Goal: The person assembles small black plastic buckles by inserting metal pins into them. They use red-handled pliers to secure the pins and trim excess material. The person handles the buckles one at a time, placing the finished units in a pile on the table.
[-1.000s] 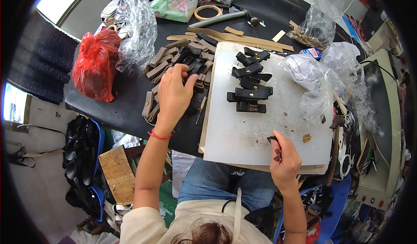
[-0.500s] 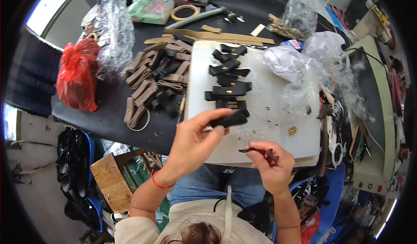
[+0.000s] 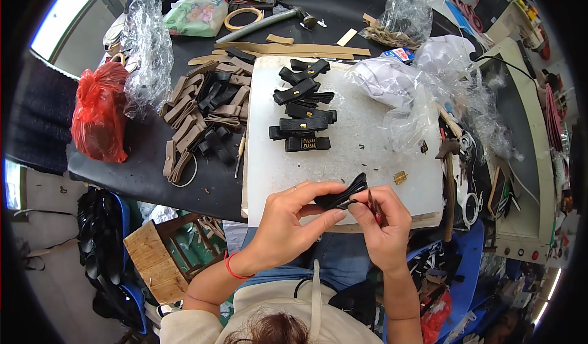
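Note:
Pinched between the fingers and thumb of my left hand [image 3: 291, 218] is a folded black strap [image 3: 352, 189], just above the near edge of the white board [image 3: 380, 136]. My right hand [image 3: 389, 227] meets it there, closed round a small dark red-handled tool [image 3: 375, 208]. Its dark tip is at the strap's end, mostly behind my fingers, so its exact kind is unclear. Farther up the board, several folded black straps [image 3: 303, 124] with small gold fittings lie in a stacked column. The lowest one carries a gold mark.
Left of the board sits a pile of brown and black straps [image 3: 205, 102], with an awl-like stick [image 3: 239, 154] beside it. White plastic wrapping [image 3: 392, 77] covers the board's far right. A gold metal piece [image 3: 400, 177] lies near my right hand. A hammer [image 3: 448, 166] rests along the right edge.
My left hand has brought the folded strap nearer and to the right, and my right hand has lifted the tool to it. The hands, formerly apart, now meet. The view has shifted slightly.

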`<action>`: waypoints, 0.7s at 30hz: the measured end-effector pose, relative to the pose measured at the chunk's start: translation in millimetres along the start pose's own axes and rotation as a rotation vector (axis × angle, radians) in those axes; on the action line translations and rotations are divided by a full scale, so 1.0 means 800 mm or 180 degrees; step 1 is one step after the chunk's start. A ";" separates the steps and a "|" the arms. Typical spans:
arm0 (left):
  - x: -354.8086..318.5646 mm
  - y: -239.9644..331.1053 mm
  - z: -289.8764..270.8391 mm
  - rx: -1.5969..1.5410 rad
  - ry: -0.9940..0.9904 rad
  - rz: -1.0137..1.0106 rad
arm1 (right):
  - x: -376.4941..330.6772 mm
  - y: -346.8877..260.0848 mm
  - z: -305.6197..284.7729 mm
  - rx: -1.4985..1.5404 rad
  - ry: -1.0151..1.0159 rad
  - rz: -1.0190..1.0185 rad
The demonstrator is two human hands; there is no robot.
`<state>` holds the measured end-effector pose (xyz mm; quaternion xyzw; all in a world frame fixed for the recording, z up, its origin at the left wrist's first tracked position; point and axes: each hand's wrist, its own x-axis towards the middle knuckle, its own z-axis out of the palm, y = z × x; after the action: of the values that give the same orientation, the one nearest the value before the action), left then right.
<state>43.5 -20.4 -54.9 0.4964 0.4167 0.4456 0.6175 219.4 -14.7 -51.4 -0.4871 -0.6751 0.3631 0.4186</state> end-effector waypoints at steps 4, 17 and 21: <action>0.000 -0.019 0.003 -0.0384 0.0224 -0.0005 | -0.007 0.001 0.016 0.1323 0.0365 0.0867; -0.006 -0.021 -0.002 -0.1124 0.0021 -0.0654 | 0.003 0.003 0.000 0.2098 -0.0382 0.1716; -0.008 -0.018 0.000 -0.1041 0.0038 -0.0670 | 0.004 -0.003 0.005 0.2333 -0.0376 0.1767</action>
<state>43.9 -27.9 -68.8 0.3404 0.3921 0.4432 0.7307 214.4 -12.5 -50.4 -0.4478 -0.3689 0.7033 0.4109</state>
